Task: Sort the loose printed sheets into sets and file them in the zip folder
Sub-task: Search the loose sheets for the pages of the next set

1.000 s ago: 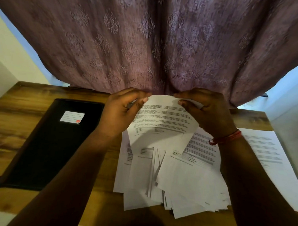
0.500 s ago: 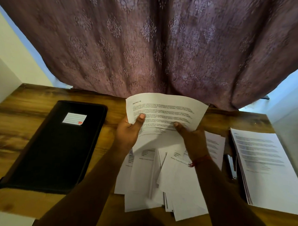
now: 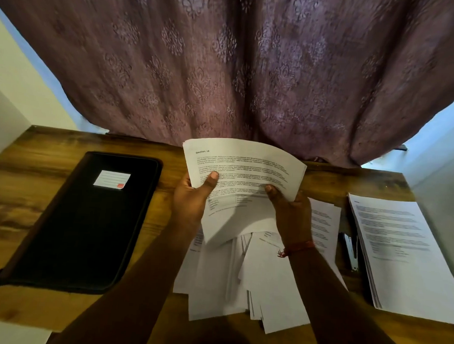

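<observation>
Head view: the left hand (image 3: 191, 199) and right hand (image 3: 290, 213) pinch a curved white printed sheet (image 3: 244, 167), raised above the loose white paper pile (image 3: 242, 276), seemingly for reading its heading. The closed black zip folder (image 3: 88, 225) waits left; a squared white stack (image 3: 399, 247) sits right.

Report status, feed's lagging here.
Left hand and right hand both grip lifted sheets. Loose pile unsorted. Zip folder closed.
</observation>
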Demonstrator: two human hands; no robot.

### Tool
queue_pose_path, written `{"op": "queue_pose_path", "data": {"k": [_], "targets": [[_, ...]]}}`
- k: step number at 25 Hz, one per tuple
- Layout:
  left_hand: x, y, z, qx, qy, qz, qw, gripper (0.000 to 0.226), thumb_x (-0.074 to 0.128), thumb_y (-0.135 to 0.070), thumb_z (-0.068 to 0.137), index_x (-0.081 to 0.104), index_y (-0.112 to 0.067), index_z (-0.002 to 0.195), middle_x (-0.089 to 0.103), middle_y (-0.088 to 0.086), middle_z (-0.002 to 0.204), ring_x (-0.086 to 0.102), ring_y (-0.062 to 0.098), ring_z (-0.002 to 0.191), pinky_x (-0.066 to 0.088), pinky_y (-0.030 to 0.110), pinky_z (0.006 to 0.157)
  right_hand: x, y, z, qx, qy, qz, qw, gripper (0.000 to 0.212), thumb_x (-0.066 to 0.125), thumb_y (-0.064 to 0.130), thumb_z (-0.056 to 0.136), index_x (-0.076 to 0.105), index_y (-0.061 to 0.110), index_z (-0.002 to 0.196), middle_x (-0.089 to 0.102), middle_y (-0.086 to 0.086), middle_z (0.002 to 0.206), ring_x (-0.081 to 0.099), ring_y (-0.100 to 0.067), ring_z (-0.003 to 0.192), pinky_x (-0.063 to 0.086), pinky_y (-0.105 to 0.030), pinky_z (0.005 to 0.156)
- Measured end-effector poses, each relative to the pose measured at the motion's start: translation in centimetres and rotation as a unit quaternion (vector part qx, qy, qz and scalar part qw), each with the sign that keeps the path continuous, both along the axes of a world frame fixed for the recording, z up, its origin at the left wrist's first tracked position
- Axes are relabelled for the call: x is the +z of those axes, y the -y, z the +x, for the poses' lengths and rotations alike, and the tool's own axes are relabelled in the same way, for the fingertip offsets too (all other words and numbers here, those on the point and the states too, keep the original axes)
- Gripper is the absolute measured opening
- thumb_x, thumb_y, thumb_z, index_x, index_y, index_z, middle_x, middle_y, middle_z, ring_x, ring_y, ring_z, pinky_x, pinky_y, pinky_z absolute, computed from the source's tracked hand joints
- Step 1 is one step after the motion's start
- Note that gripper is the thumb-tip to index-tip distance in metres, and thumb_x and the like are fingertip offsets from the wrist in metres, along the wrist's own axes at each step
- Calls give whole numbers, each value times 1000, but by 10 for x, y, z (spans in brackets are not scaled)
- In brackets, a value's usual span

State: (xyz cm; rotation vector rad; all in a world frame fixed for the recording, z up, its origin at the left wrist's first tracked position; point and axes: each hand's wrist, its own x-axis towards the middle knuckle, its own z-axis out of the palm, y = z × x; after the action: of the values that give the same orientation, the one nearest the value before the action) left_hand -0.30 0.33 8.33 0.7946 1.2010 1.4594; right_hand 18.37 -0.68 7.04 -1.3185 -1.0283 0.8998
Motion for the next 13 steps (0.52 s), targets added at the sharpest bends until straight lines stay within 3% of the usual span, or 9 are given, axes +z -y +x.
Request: {"op": "queue_pose_path", "data": {"k": [3,8,13], "targets": [[0,-2,-4,-45,24,-13,999,23,74,-29,77,73,-26,100,75,4,106,72,27,99,57,45,84,-1,0,1,0,-3,0,1000,18,75,25,82,66,36,93,71,15,94,69,-3,91,57,-26,79],[4,3,-7,-89,-157,40,983,11,68,-28,89,68,-38,93,73,-25,88,69,-3,89,54,16,70,-1,4,-2,-16,-34,17,999,22,73,20,85,66,35,100,71,13,101,67,-4,99,57,-23,80],[-7,9,3,-62,-133,44,988,25,64,-34,89,60,-35,114,68,-16,111,66,4,105,56,20,83,-3,9,-12,-2,-62,2,998,22,72,15,86,66,31,99,72,9,100,70,-11,96,58,-23,73]]}}
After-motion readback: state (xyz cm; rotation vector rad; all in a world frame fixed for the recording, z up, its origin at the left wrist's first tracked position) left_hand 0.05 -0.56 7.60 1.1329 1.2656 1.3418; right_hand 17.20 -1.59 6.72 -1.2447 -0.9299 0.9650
